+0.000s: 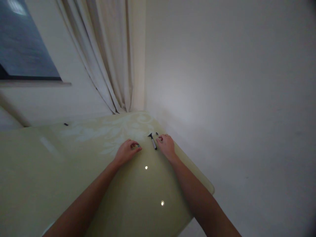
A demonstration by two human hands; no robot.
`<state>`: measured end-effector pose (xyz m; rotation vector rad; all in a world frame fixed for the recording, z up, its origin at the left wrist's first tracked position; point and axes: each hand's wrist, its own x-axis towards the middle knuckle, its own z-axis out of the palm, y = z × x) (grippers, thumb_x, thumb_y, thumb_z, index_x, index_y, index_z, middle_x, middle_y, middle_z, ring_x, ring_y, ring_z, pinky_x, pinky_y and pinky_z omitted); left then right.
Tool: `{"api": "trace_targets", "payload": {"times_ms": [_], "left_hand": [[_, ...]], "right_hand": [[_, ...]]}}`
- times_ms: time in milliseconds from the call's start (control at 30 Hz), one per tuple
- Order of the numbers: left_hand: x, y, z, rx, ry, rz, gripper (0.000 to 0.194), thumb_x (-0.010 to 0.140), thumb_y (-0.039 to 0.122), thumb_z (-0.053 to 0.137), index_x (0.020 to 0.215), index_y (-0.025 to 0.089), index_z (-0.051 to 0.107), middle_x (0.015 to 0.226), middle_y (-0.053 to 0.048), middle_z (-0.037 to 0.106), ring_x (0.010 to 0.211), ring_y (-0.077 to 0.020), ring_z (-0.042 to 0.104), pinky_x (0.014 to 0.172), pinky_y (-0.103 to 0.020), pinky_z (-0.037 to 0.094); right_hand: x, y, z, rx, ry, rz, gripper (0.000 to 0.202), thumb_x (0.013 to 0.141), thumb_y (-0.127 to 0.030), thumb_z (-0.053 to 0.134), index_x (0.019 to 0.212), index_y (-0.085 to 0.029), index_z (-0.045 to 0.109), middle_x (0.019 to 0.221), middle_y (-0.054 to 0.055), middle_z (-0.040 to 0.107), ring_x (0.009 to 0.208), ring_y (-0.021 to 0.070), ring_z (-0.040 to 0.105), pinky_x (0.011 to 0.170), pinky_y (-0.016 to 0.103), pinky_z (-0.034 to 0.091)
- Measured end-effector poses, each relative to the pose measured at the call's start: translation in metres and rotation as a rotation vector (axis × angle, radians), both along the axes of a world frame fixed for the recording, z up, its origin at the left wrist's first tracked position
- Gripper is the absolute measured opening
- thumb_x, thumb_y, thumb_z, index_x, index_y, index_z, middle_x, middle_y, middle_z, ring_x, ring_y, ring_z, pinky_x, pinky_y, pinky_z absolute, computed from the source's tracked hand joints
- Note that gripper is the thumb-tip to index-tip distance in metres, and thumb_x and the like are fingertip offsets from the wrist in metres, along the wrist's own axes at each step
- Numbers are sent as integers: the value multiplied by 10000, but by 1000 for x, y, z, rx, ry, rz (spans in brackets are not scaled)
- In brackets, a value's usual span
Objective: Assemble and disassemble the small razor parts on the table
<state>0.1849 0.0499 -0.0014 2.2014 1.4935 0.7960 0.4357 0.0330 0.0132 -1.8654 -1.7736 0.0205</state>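
Observation:
A razor (154,143) with a dark head and a grey-and-black handle lies on the pale green table (118,204), between my two hands. To its left, my left hand (127,150) is closed, pinching a small dark piece with a teal tint (138,145) between thumb and fingers; its kind is too small to tell. My right hand (167,145) is just right of the razor's handle, its fingers curled together. Whatever they may hold is hidden. Just beyond those fingertips is a tiny dark piece (157,133).
Another small black piece (65,124) lies near the table's far left edge. A white wall (222,98) runs along the right side. Behind the table hang beige curtains (111,56), with a window (27,46) at upper left. The table's rounded corner (212,190) is at the right.

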Motion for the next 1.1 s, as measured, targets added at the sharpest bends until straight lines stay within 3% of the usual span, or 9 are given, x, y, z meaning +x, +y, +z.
{"api": "trace_targets", "payload": {"times_ms": [100, 200, 333, 500, 667, 800, 900, 1000, 1100], "left_hand": [[-59, -17, 0, 14, 97, 90, 383, 870, 516, 622, 1057, 215, 766, 1012, -84, 733, 918, -249, 684, 850, -375, 492], [-118, -36, 3, 36, 257, 269, 405, 883, 564, 578, 1063, 259, 775, 1067, -82, 747, 1058, -303, 666, 923, -431, 450], [-159, -52, 3, 27, 303, 389, 445, 892, 590, 550, 1111, 267, 767, 1118, -87, 748, 1104, -319, 652, 953, -459, 423], [-157, -49, 3, -20, 254, 370, 433, 899, 552, 544, 1155, 265, 743, 1162, -94, 737, 1120, -302, 641, 961, -452, 411], [-149, -50, 4, -10, 295, 371, 403, 904, 503, 532, 1169, 264, 720, 1186, -92, 716, 1154, -301, 621, 970, -458, 404], [-145, -55, 2, 58, 358, 415, 391, 922, 470, 506, 1166, 236, 703, 1209, -108, 697, 1163, -310, 605, 956, -457, 413], [-144, -56, 1, 64, 371, 442, 386, 926, 460, 496, 1153, 224, 700, 1217, -118, 692, 1163, -313, 608, 954, -453, 421], [-144, -56, 1, 66, 373, 439, 396, 923, 455, 488, 1169, 220, 692, 1231, -124, 684, 1179, -322, 603, 961, -454, 427], [-143, -56, 1, 73, 381, 448, 408, 917, 462, 481, 1173, 218, 686, 1245, -129, 677, 1187, -331, 599, 969, -461, 429]], "right_hand": [[-12, -3, -1, -24, -67, 38, 291, 1001, -386, 605, 1084, -146, 746, 1038, 126, 720, 976, 244, 642, 850, 309, 439], [-22, -5, -2, -51, -136, 20, 301, 1009, -385, 585, 1111, -142, 731, 1104, 156, 707, 1022, 270, 645, 856, 327, 451], [-28, -5, -2, -133, -141, 32, 201, 983, -228, 579, 1096, -143, 721, 1101, 158, 709, 993, 258, 661, 839, 323, 458], [-57, -8, -1, -79, 57, 230, 120, 917, -158, 633, 1002, -149, 717, 987, 99, 723, 879, 201, 662, 809, 287, 462], [-138, -11, -7, -50, 189, 448, 126, 854, -133, 666, 973, -174, 672, 887, 45, 688, 774, 165, 609, 743, 266, 450], [-205, -7, -10, -10, 203, 432, 171, 864, -132, 635, 1026, -187, 629, 938, 56, 667, 843, 186, 602, 790, 289, 455], [-238, -8, -13, -42, 187, 398, 181, 873, -138, 627, 1047, -184, 611, 1018, 88, 665, 876, 206, 614, 787, 307, 464], [-246, -9, -17, -78, 165, 414, 195, 884, -195, 668, 1071, -184, 612, 1064, 102, 666, 893, 220, 630, 785, 318, 476], [-216, -6, -12, -36, 171, 390, 227, 910, -316, 691, 1085, -190, 617, 1087, 100, 670, 906, 223, 637, 805, 328, 489]]}}
